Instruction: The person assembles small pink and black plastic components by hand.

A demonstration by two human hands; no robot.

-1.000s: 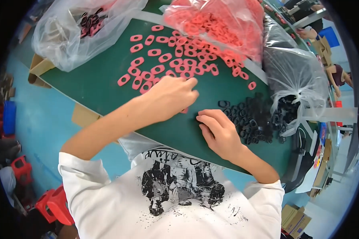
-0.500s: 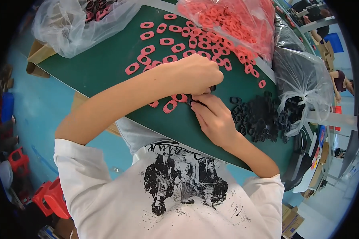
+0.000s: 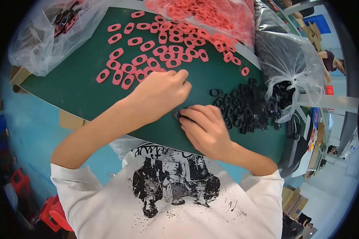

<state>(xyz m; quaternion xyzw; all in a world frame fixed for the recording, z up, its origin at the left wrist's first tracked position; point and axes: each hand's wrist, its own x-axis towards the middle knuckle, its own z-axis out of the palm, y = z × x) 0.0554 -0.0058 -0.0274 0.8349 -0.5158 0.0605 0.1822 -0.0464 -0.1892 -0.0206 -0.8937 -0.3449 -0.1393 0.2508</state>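
My right hand [image 3: 206, 129] pinches a small black oval ring piece [image 3: 176, 114] just above the green table, with its fingers closed around one end. My left hand [image 3: 166, 91] is farther forward and to the left, back of the hand up. Its fingers are curled together, and anything inside them is hidden. Flat pink pieces [image 3: 135, 41], each with an oval hole, lie scattered on the table beyond my left hand, which partly covers a few. To the right of my right hand spreads a heap of black oval rings [image 3: 249, 107].
A clear bag of pink pieces [image 3: 195, 16] lies at the back of the green table [image 3: 75, 75]. A clear bag with black and pink pieces [image 3: 64, 20] is at the far left. Another bag [image 3: 295, 65] spills black rings on the right. Red stools [image 3: 54, 213] stand lower left.
My hands have come apart; the left now sits farther forward of the right. The black ring piece stays in my right fingers. The whole view has shifted, with the table contents appearing farther left.
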